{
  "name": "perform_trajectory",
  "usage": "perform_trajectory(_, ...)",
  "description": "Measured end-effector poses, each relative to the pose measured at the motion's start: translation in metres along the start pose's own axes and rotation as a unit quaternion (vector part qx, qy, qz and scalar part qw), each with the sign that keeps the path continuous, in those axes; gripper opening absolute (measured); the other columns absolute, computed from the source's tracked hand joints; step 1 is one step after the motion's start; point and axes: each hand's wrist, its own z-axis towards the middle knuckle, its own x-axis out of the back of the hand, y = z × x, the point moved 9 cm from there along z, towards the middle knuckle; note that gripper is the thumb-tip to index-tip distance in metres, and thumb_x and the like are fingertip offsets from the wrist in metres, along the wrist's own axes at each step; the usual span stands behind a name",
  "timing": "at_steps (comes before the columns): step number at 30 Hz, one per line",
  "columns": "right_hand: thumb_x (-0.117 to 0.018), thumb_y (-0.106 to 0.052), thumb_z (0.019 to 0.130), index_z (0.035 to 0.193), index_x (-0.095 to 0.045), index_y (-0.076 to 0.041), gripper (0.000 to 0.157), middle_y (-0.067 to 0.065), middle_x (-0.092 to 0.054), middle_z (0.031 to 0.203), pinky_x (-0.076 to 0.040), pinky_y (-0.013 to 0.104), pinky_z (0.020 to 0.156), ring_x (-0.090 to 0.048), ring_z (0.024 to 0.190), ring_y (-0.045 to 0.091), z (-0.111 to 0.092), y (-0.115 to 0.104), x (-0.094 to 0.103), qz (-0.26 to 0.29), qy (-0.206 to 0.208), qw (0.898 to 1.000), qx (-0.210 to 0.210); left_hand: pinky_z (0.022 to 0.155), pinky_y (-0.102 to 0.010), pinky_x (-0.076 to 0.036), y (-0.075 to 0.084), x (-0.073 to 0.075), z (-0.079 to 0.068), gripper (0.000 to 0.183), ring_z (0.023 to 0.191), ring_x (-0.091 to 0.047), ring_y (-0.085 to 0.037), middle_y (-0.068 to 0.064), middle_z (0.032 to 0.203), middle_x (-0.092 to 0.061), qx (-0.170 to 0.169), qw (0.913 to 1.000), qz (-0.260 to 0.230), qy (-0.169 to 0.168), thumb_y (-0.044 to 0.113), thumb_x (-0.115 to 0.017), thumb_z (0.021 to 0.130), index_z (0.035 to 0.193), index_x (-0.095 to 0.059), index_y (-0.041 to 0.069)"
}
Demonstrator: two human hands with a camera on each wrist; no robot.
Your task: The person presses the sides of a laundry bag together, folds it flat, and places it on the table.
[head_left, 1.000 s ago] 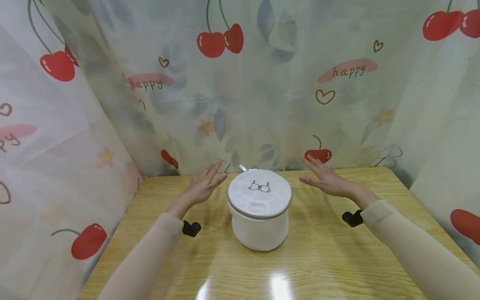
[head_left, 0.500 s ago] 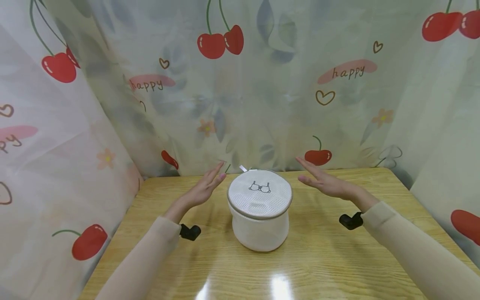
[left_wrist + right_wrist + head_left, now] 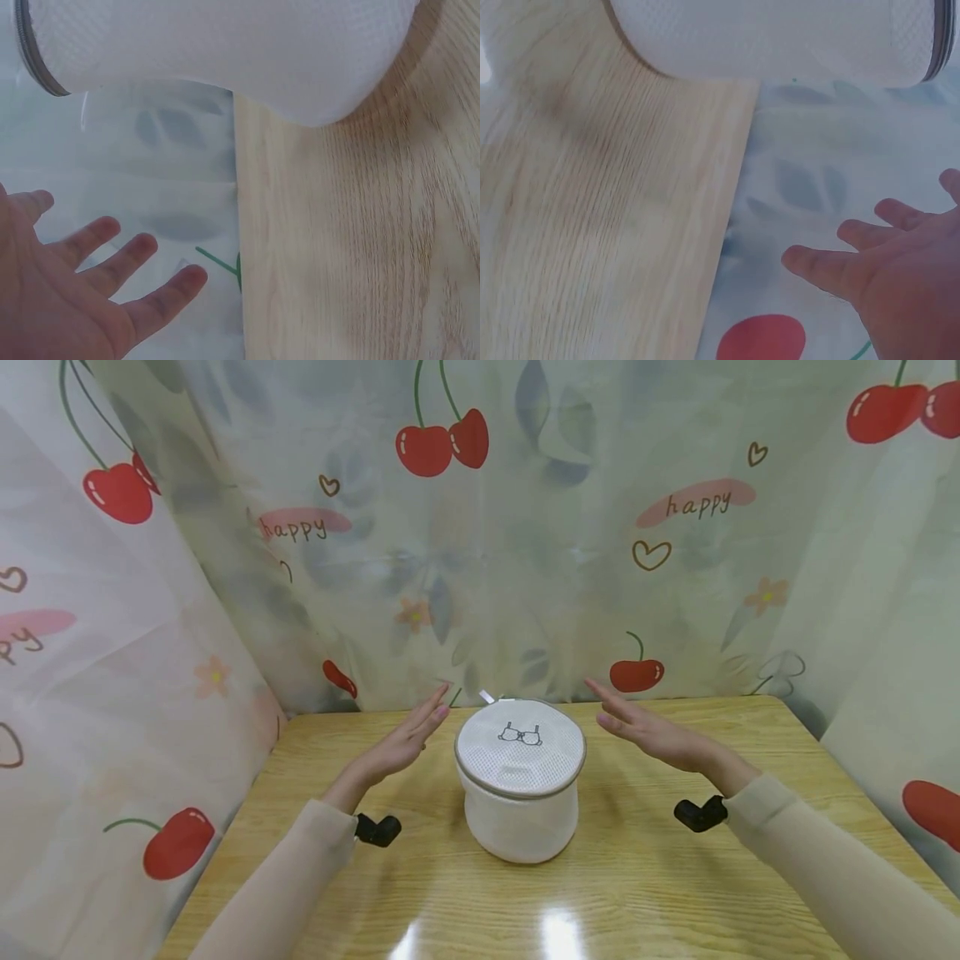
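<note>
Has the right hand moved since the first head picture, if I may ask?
Yes: the right hand has shifted slightly left, clear of the printed cherry.

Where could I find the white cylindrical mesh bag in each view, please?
Head: the white cylindrical mesh bag stands just right of centre, below mid-height.
Left wrist: along the top, cut off by the frame.
Right wrist: top, centre to right, also cut off.
Shared landmark: the far edge of the light-brown wooden table.
</note>
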Motion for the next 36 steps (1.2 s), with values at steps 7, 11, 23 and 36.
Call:
perform_trajectory(7, -0.043, -0.037, 0.113, 0.168, -0.006, -0.038, 0.067, 0.01, -0.005, 0.174, -0.016, 0.079, 0.114, -0.01, 0.157, 0.047, -0.002, -0.004, -0.006, 0.03, 0.006, 1.0, 0.007, 0.115, -0.066, -0.035, -0.002, -0.006, -0.004, 0.067, 0.154, -0.026, -0.042, -0.014, 0.173, -0.01, 0.014, 0.9978, -0.061, -0.022, 0.058, -0.032, 0.111, 0.168, -0.003, 0.038)
perform_trajectory(11, -0.045, -0.036, 0.112, 0.168, -0.008, -0.037, 0.067, 0.016, -0.01, 0.173, -0.018, 0.076, 0.116, -0.012, 0.156, 0.049, -0.003, -0.003, -0.008, 0.039, 0.005, 0.999, 0.009, 0.113, -0.065, -0.039, 0.001, -0.007, -0.005, 0.068, 0.152, -0.029, -0.04, -0.012, 0.172, -0.015, 0.017, 0.9972, -0.069, -0.023, 0.059, -0.034, 0.11, 0.167, -0.004, 0.04)
perform_trajectory(23, -0.047, -0.037, 0.111, 0.166, -0.004, -0.044, 0.07, 0.018, -0.021, 0.169, -0.024, 0.077, 0.113, -0.023, 0.153, 0.05, -0.006, -0.001, -0.021, 0.039, -0.007, 0.999, -0.002, 0.107, -0.063, -0.046, 0.0, -0.013, -0.011, 0.065, 0.147, -0.037, -0.04, -0.008, 0.171, -0.016, 0.025, 0.9943, -0.098, -0.032, 0.059, -0.038, 0.109, 0.165, -0.006, 0.048)
perform_trajectory(36, -0.052, -0.035, 0.109, 0.167, 0.001, -0.041, 0.078, 0.019, -0.015, 0.169, -0.033, 0.067, 0.115, -0.027, 0.151, 0.048, -0.008, -0.01, -0.034, 0.095, -0.037, 0.995, 0.0, 0.1, -0.061, -0.052, 0.009, -0.028, -0.022, 0.064, 0.144, -0.041, -0.042, -0.018, 0.169, -0.021, 0.031, 0.9898, -0.122, -0.067, 0.053, -0.036, 0.112, 0.167, -0.005, 0.043)
